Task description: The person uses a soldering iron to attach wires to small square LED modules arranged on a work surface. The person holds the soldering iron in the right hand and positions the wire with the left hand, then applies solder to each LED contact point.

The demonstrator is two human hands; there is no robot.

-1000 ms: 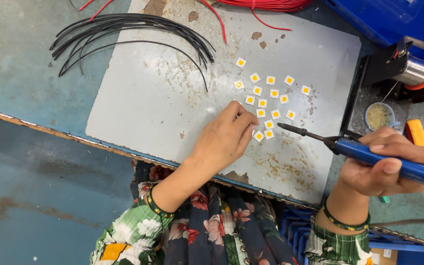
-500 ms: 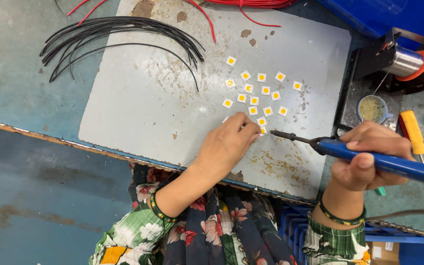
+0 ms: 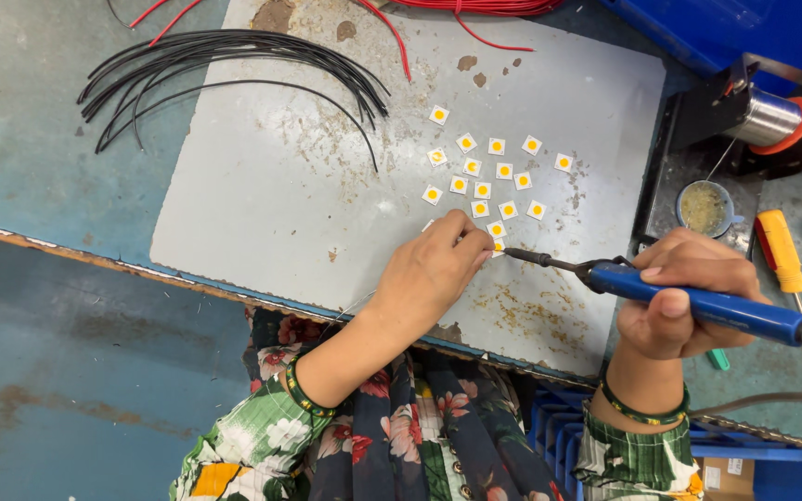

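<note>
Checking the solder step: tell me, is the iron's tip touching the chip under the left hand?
Cannot tell. In the head view the soldering iron tip reaches the left hand's fingertips, which hide the square chip there.

The soldering iron point(image 3: 661, 295) has a glossy blue plastic handle and a dark, dull metal shaft and tip. The work plate point(image 3: 280, 195) is matt grey sheet metal, scuffed and rust-spotted, lying on a counter point(image 3: 20, 121) of worn, blotchy blue-green paint. The small LED chips point(image 3: 482, 190) are white squares with smooth yellow centres. The black wires point(image 3: 234, 56) and red wires point(image 3: 475, 9) wear slick plastic insulation. The solder spool point(image 3: 768, 116) gleams as bright metal wire. The screwdriver point(image 3: 782, 250) handle is glossy orange plastic. The sleeves point(image 3: 262, 445) are soft floral cloth.
</note>
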